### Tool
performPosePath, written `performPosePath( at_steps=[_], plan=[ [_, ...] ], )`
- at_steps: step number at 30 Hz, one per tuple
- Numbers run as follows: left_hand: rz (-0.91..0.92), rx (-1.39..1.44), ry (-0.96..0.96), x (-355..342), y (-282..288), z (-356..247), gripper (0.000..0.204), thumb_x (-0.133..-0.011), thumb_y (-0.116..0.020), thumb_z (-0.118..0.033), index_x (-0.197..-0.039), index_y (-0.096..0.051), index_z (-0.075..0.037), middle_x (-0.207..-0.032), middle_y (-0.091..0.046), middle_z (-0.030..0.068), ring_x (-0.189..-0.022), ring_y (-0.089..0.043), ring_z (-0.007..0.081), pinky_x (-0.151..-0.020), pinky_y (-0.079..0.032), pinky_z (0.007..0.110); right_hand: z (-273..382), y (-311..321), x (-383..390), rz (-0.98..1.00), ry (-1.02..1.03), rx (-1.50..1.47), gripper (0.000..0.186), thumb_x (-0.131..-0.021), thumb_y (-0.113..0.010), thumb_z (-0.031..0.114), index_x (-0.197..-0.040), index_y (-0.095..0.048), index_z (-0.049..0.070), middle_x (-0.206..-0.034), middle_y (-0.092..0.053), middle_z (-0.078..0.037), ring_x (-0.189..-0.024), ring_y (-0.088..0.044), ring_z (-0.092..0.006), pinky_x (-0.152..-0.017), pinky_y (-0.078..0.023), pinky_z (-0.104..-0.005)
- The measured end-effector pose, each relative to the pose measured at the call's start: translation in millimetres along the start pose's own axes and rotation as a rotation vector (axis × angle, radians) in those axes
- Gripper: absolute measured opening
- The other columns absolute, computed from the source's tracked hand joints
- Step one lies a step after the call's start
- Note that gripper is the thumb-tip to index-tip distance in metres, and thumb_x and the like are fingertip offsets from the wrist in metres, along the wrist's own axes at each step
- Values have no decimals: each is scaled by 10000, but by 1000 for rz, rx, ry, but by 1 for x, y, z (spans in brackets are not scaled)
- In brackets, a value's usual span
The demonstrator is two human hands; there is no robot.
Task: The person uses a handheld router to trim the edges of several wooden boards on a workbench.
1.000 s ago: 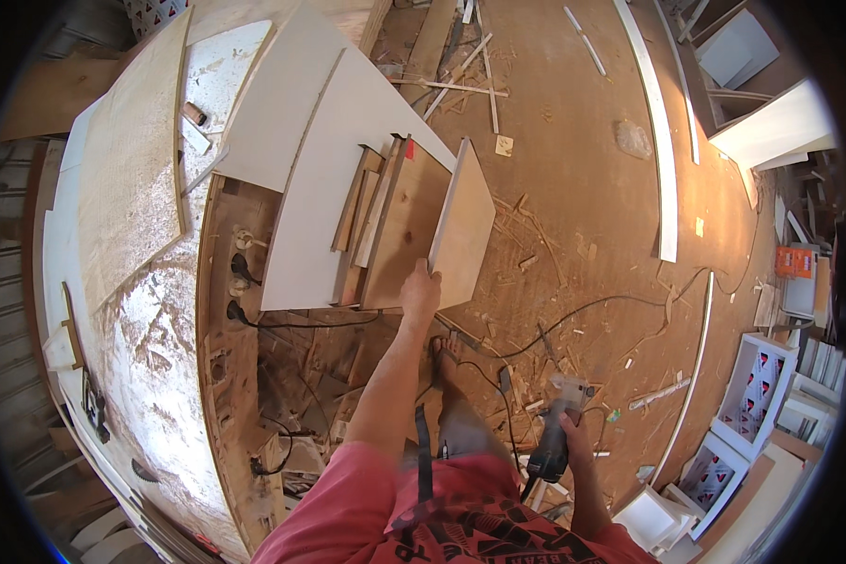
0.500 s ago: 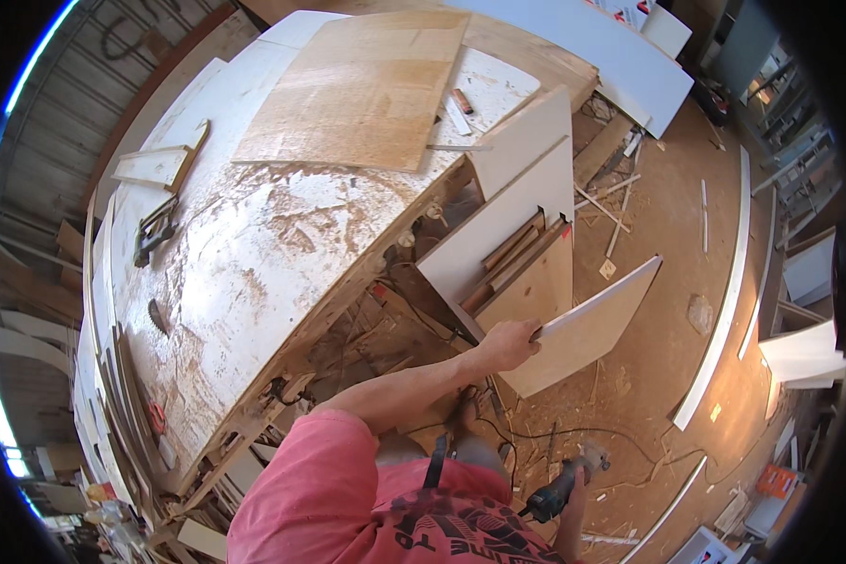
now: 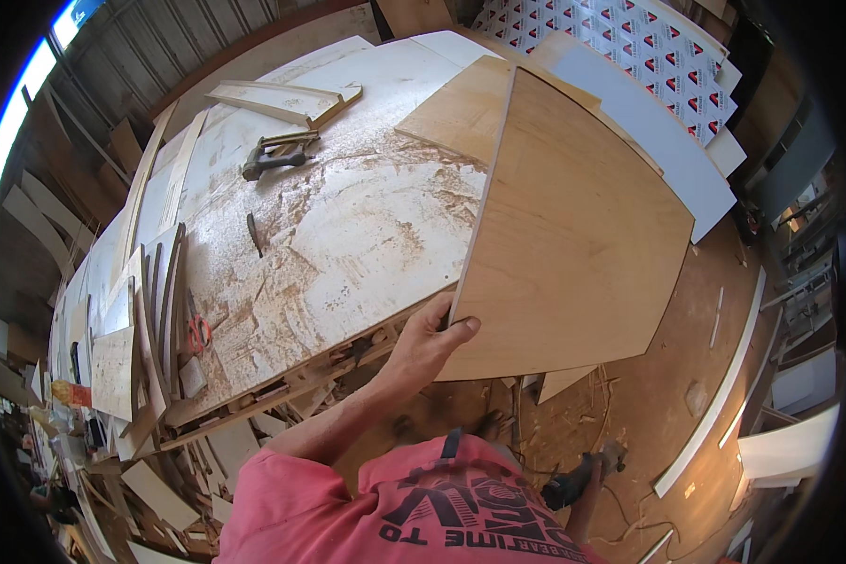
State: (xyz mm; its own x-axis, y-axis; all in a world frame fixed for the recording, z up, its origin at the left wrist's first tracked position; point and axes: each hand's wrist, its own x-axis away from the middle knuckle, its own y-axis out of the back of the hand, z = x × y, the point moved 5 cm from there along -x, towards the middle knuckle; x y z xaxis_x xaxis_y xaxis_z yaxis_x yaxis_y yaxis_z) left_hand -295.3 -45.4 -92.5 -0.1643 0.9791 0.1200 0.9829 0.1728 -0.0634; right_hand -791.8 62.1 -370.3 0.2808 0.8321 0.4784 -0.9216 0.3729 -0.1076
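Observation:
My left hand point(image 3: 430, 343) grips the near left corner of a large wooden panel point(image 3: 573, 235), its thumb on the broad face. The panel is tilted over the right end of the white worktable point(image 3: 367, 268). It covers part of another plywood sheet point(image 3: 461, 113) lying on the table. Low at my right side, my right hand point(image 3: 589, 486) is wrapped round a dark angle grinder point(image 3: 566, 481) with a metal head. The grinder is held well above the floor, and its far side is hard to make out.
A dark hand tool point(image 3: 277, 158), a small dark curved piece point(image 3: 255, 235) and red-handled scissors point(image 3: 199, 334) lie on the dusty table. Wood strips point(image 3: 164, 301) line its left side. Offcuts and a cord point(image 3: 630, 512) litter the brown floor point(image 3: 696, 329). Patterned sheets point(image 3: 630, 56) stand behind.
My left hand has lifted the panel from low beside the table to over its right end. The head view has shifted. My right hand still holds the angle grinder low.

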Motion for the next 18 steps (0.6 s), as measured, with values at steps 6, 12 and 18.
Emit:
performPosePath(
  at_steps=[6,12,18],
  plan=[
    [-328,416,-105,65,103,22,360,-961,-614,-142,-1284,-555,6,-1171,-647,57,-1069,-574,103,-948,-450,287,-10,-55,21,-88,-47,-21,662,-905,-698,381,-1397,-404,49,-1261,-545,-113,-1118,-575,-258,-917,-518,-387],
    [-546,552,-117,107,166,62,291,-954,-622,-129,-1217,-573,-15,-1134,-645,49,-1022,-602,130,-903,-490,315,-33,-60,-11,-54,26,154,711,-890,-718,302,-1422,-368,-14,-1307,-526,-150,-1181,-544,-266,-979,-473,-385],
    [-672,736,13,135,204,130,366,-950,-599,-87,-1296,-498,-20,-1206,-622,103,-1062,-637,201,-918,-551,371,-7,-108,23,6,-10,281,772,-843,-762,331,-1407,-356,-6,-1291,-533,-147,-1148,-562,-262,-965,-477,-404]
  ],
)
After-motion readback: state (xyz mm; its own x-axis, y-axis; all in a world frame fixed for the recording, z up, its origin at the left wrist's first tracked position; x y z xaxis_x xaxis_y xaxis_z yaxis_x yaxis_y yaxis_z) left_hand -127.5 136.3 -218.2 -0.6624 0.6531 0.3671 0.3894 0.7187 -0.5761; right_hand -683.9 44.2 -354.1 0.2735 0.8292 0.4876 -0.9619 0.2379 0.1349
